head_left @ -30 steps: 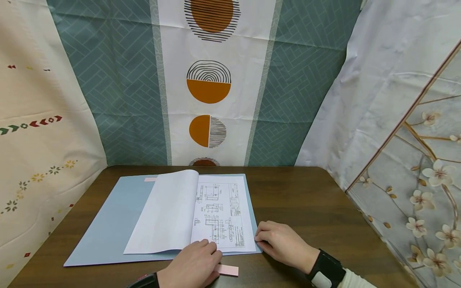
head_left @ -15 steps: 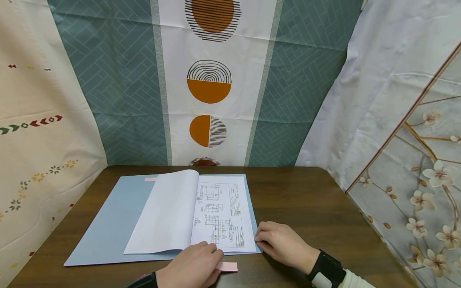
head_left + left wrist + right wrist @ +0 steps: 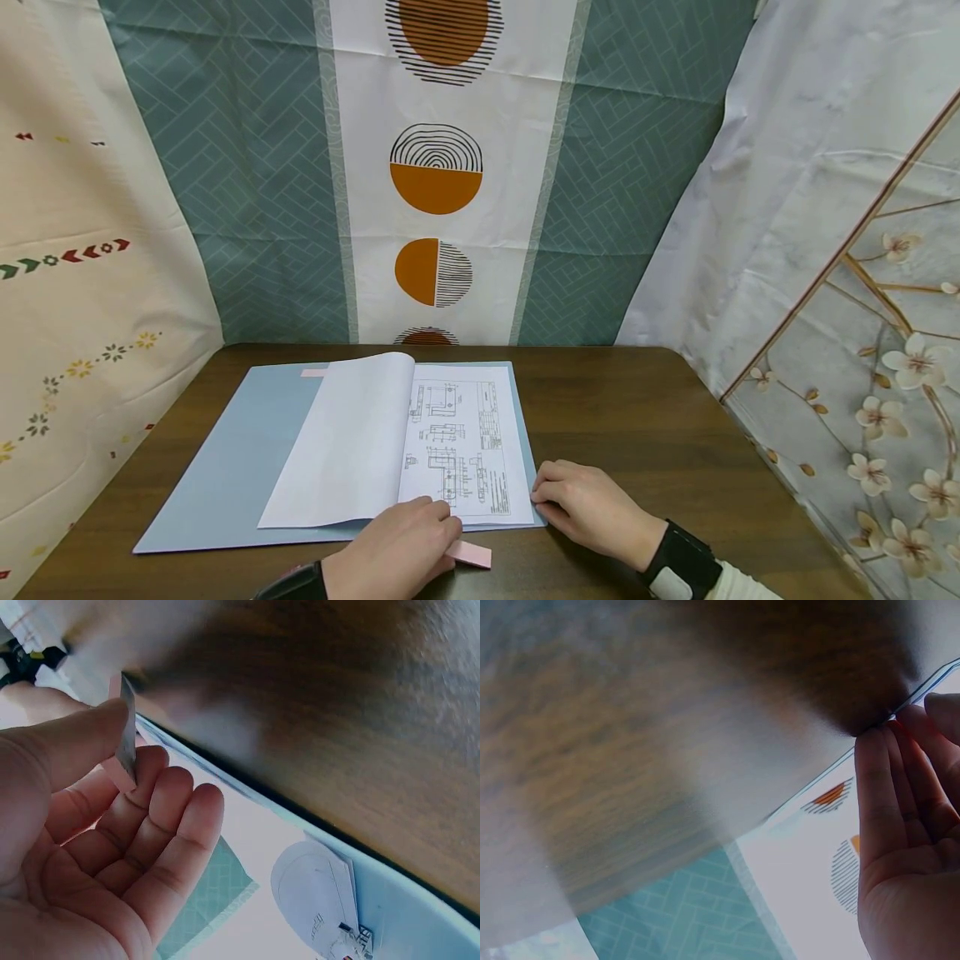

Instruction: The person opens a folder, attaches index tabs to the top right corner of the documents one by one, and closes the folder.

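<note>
Brown table (image 3: 637, 417): left hand (image 3: 399, 547) pinches half-hidden pink strip (image 3: 472, 555); right hand (image 3: 591, 505), grip unclear.

Free room: wooden tabletop (image 3: 622, 408) right of blue folder (image 3: 202, 483), back to the geometric-print curtain (image 3: 630, 183); also a near-side gap between left hand (image 3: 401, 540) and right hand (image 3: 588, 507), narrowed by the pink strip (image 3: 472, 556) jutting from the left. Obstacles: raised curve of the folded-back white sheet (image 3: 337, 450), mid-folder; right hand at folder's near right corner
</note>
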Action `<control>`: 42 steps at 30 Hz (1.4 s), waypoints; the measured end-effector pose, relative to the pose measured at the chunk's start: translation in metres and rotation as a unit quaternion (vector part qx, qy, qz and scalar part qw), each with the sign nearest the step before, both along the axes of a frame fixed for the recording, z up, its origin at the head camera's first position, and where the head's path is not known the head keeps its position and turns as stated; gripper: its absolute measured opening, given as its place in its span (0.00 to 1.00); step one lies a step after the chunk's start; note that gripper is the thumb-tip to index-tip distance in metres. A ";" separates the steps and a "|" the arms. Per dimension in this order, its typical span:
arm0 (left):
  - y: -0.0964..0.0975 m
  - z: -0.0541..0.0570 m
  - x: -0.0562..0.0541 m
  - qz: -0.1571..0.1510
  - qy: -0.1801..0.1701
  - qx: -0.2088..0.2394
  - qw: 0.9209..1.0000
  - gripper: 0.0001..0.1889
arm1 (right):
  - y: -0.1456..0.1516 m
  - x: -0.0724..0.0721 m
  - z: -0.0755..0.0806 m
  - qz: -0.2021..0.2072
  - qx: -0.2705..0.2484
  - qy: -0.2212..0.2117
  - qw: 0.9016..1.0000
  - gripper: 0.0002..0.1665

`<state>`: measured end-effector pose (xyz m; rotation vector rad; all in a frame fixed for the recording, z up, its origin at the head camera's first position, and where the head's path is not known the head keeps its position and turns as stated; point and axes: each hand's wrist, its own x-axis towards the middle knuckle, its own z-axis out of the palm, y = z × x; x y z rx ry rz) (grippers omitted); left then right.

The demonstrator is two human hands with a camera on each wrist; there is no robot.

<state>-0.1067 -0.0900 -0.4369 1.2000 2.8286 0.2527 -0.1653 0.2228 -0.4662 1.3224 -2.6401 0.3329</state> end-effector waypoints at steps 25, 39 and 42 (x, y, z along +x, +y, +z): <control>-0.010 0.017 -0.029 0.081 0.110 0.098 0.986 0.12 | -0.013 -0.005 0.019 -0.038 -0.007 0.029 0.999 0.10; -0.006 0.017 -0.042 0.109 0.107 0.119 0.981 0.12 | -0.041 -0.005 0.030 -0.035 -0.066 0.079 0.994 0.15; -0.005 0.016 -0.043 0.112 0.106 0.131 0.979 0.12 | -0.049 -0.005 0.033 -0.035 -0.073 0.082 0.993 0.17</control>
